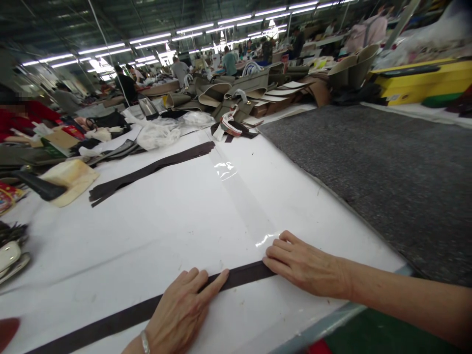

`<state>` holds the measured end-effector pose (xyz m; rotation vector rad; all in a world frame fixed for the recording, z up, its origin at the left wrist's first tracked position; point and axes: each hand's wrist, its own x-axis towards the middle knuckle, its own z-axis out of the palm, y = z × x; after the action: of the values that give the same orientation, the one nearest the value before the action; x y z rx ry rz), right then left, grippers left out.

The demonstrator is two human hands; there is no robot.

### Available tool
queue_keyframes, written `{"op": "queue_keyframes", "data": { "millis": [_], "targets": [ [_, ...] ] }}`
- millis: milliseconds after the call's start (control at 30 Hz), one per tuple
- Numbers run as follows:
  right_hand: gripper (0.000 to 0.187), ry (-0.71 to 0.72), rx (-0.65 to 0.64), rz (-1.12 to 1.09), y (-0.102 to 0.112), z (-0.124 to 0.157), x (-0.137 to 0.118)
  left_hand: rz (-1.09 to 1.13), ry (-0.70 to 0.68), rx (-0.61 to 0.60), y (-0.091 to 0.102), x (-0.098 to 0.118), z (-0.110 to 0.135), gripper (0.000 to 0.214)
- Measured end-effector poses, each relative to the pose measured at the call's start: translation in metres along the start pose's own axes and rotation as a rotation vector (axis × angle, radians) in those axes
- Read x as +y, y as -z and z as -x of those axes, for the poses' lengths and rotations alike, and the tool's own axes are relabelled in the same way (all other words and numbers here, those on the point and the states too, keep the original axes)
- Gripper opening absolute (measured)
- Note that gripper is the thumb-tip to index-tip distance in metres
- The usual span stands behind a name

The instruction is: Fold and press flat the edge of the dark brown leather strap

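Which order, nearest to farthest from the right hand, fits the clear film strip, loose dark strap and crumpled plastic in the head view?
Right hand:
1. Clear film strip, at fingertips.
2. Loose dark strap, mid-table left.
3. Crumpled plastic, beyond it.

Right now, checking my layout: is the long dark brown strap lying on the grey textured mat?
No, the long dark brown strap lies on the white table top, and the grey textured mat is off to its right.

Dark strip (110,323) cut off by bottom edge, partly under left hand (179,314); far bench items (243,81) too small.
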<state>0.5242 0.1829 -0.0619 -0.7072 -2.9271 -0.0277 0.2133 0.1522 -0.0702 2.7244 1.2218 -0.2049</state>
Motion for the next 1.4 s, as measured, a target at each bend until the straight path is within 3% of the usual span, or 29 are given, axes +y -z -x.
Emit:
{"op": "queue_keyframes", "data": {
  "millis": [267,467,533,900,1100,1200,1400],
  "targets": [
    [0.024,-0.008,-0.011,-0.011,0.001,0.009,0.004,-0.125,-0.084,0.108,-0.002,0.0,-0.006,0.063],
    [0.025,-0.012,0.002,-0.023,0.002,0.016,0.006,-0.174,-0.208,0.392,0.005,0.004,-0.013,0.05],
    [0.026,-0.016,0.01,-0.012,0.003,0.019,0.007,-0.184,-0.236,0.435,0.007,0.006,-0.014,0.047],
    [0.031,-0.037,0.044,-0.031,0.0,0.037,0.009,-0.304,-0.282,0.325,0.004,0.015,-0.016,0.049],
    [0.034,-0.058,0.012,-0.061,-0.002,0.045,0.01,-0.322,-0.273,0.395,0.005,0.016,-0.016,0.04],
    [0.035,-0.066,0.004,-0.067,-0.002,0.045,0.009,-0.318,-0.3,0.371,0.003,0.014,-0.015,0.04],
    [0.034,-0.064,-0.011,-0.059,-0.001,0.043,0.01,-0.343,-0.272,0.297,0.0,0.006,-0.006,0.061]
  ]
}}
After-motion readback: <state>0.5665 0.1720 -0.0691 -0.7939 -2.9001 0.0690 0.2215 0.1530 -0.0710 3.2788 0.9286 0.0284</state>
